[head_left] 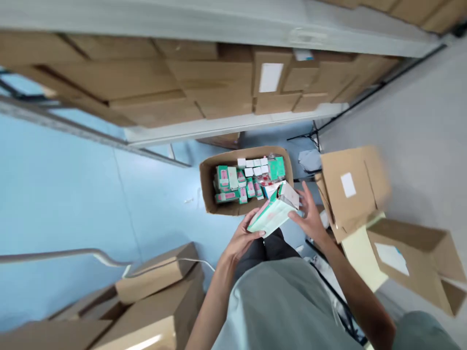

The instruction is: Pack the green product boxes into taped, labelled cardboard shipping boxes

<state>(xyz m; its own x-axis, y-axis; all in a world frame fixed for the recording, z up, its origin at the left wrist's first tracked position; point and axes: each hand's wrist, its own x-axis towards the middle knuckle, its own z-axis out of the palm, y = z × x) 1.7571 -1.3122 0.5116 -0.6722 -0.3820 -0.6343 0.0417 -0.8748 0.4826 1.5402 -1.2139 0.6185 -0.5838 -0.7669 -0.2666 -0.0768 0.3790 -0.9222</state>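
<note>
A white-and-green carton (274, 212) with pink print is held tilted between my two hands, over the near edge of an open cardboard box (288, 167). My left hand (243, 234) grips its lower left end, the thumb along the near side. At the upper right end, my right hand (307, 214) has its thumb against the carton and its fingers behind the corner. Inside the cardboard box lie several small green-and-pink packs (243, 194), rows of small white boxes (257, 166) and a pair of green packs (277, 167). The held carton hides the box's near right part.
Ahead, a shelf rack (233, 127) is stacked with brown cartons (219, 82). More closed cartons (153, 282) stand at lower left beside a white cable (175, 261). To the right are a labelled carton (361, 184) and an open empty carton (419, 253). The floor (73, 194) is light blue.
</note>
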